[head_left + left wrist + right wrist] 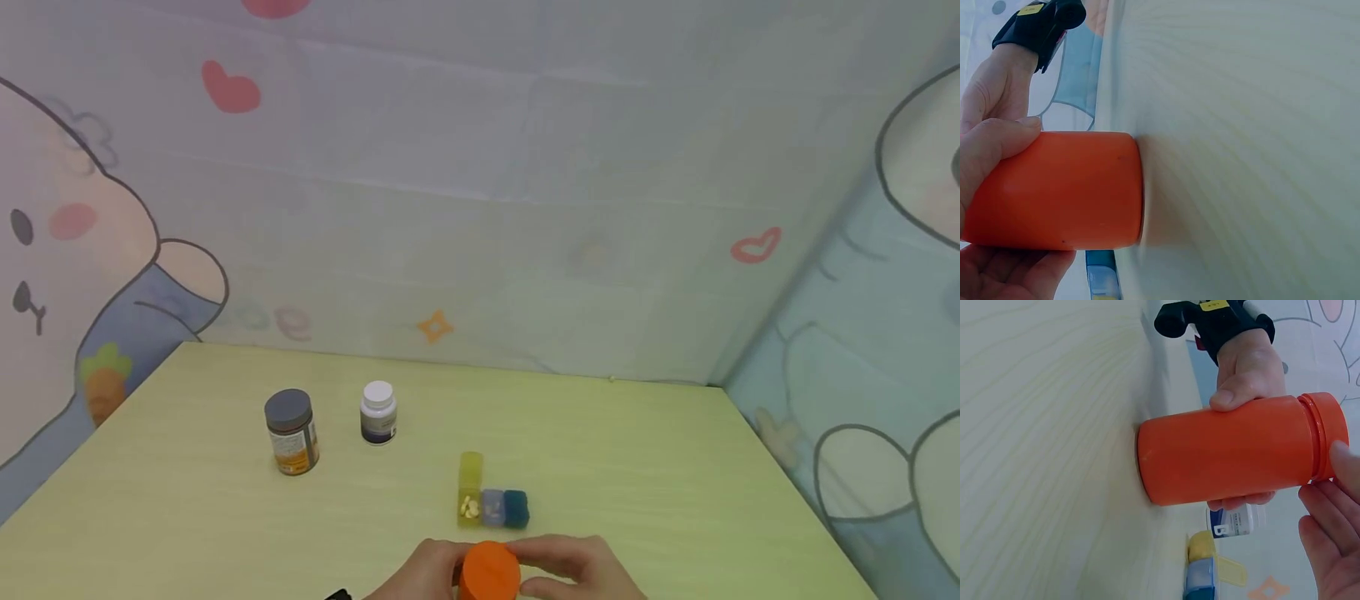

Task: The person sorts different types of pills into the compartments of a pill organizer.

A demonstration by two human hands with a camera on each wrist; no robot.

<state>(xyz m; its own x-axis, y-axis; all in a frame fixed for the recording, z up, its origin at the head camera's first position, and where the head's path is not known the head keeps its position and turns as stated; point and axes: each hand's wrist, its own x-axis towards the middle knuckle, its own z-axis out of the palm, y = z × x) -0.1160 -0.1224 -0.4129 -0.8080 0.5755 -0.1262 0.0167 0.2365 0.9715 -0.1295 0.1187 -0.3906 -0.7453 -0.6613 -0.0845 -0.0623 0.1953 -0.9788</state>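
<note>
An orange screw-top bottle [1229, 450] stands upright on the table at the bottom middle of the head view. My left hand [429, 573] wraps its body, thumb on one side and fingers on the other. Around the orange lid [491, 572], the thumb and fingers of my right hand [588, 573] pinch its edge. A narrow groove shows between lid and body in the right wrist view. Just beyond the bottle lies a small pill organizer [493, 508]. Its yellow compartment [469, 510] has the cover flipped back and holds several pale pills; the lilac and teal compartments are covered.
A brown jar with a grey lid [292, 433] stands at the left of the table [637, 467]. Right of it and farther back is a small white bottle [378, 412]. A printed cloth [480, 167] hangs behind the table and along its sides.
</note>
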